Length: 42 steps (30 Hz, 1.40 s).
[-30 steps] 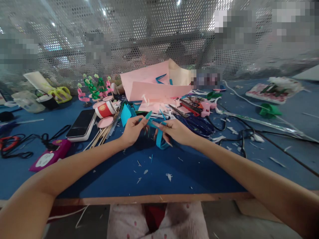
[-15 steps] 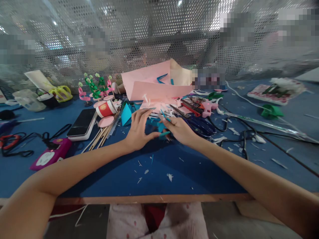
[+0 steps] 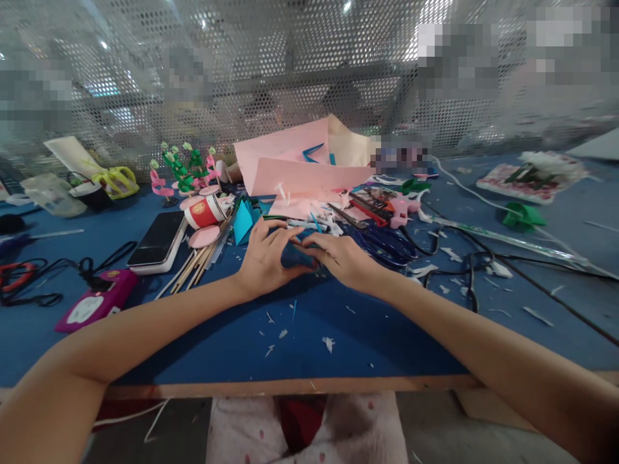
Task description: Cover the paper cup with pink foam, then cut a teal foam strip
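My left hand (image 3: 265, 259) and my right hand (image 3: 344, 259) meet over the middle of the blue table. The left thumb and fingers curve toward the right fingertips, leaving a rounded gap with something dark blue and blurred in it. My right fingers are pressed together and bent, their tips against the left fingertips. What the two hands pinch is mostly hidden. Just behind them a thin blue paper strip (image 3: 316, 222) stands out from a pile of white scraps (image 3: 329, 225). A folded turquoise paper piece (image 3: 244, 222) is left of the pile.
A pink folded sheet (image 3: 309, 174) stands behind. Left are a paper cup (image 3: 206, 211), wooden sticks (image 3: 197, 263), a phone (image 3: 159, 240) and a purple power socket (image 3: 97, 299). Blue-handled scissors (image 3: 387, 245) and black cables (image 3: 474, 277) are at right. Paper scraps (image 3: 328, 345) dot the front.
My right fingertips have moved left and down to meet my left hand, whose fingers curl in more. The turquoise paper seen between the hands before is now largely out of sight.
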Available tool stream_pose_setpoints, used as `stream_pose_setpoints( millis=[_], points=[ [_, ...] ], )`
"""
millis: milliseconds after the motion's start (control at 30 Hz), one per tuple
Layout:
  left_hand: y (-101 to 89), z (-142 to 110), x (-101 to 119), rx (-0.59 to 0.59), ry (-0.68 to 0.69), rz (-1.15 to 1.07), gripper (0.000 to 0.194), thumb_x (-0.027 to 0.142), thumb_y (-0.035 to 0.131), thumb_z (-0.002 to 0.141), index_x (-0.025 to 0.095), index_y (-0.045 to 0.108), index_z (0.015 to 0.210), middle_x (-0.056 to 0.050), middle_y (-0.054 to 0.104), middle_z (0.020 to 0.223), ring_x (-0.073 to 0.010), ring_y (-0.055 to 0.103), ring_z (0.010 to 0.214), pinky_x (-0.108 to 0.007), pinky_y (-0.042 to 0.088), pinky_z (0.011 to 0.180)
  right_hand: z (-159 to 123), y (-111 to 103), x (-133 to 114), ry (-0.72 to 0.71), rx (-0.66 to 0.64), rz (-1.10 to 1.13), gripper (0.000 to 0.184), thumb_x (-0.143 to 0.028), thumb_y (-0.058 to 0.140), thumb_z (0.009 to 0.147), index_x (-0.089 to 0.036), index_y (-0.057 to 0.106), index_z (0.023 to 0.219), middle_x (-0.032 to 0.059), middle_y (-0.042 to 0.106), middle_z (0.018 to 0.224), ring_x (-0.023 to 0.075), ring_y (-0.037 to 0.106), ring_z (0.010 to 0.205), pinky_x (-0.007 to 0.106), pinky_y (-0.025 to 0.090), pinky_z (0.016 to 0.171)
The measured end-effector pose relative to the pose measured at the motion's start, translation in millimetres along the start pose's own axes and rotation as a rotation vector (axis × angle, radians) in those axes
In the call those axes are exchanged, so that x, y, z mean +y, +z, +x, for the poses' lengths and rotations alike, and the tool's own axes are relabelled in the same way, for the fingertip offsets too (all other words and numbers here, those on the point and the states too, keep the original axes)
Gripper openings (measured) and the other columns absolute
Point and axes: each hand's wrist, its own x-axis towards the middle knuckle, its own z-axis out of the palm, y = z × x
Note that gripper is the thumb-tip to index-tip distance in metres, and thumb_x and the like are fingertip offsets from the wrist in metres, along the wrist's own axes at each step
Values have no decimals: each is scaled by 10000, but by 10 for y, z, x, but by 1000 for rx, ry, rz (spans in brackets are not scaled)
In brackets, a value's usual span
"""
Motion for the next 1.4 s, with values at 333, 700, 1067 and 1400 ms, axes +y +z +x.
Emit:
stream_pose_setpoints(
  millis=[333, 700, 1067, 1400],
  points=[
    [-8, 67, -55, -19, -205, -365, 377, 479, 714, 612, 209, 656, 868, -85, 559, 1026, -236, 468, 1037, -442, 355, 942, -15, -25, 128, -321, 194, -333, 267, -286, 348, 917, -200, 565, 788, 52, 584, 730, 161, 527, 715, 339, 410, 717],
    [43, 95, -68, -356, -639, -1302, 723, 273, 798, 531, 192, 432, 1150, -56, 585, 937, -169, 626, 819, -327, 515, 754, -50, -125, 84, -363, 285, -285, 235, -283, 445, 884, -276, 642, 755, -2, 661, 753, 204, 494, 941, 386, 368, 855],
    [4, 129, -75, -118, -652, -1091, 530, 147, 787, 494, 138, 577, 981, -33, 610, 889, -96, 587, 703, -251, 520, 679, -3, -9, 95, -225, 460, -231, 112, -293, 619, 776, -275, 685, 687, 39, 592, 918, 211, 482, 928, 420, 374, 837],
    [11, 110, -47, -73, -554, -997, 389, 172, 757, 568, 147, 620, 932, -47, 647, 905, -123, 605, 744, -265, 530, 700, 28, 57, 128, 18, 638, 47, 464, -459, 733, 604, -249, 519, 959, 76, 450, 1015, 213, 483, 933, 397, 486, 779]
  ],
)
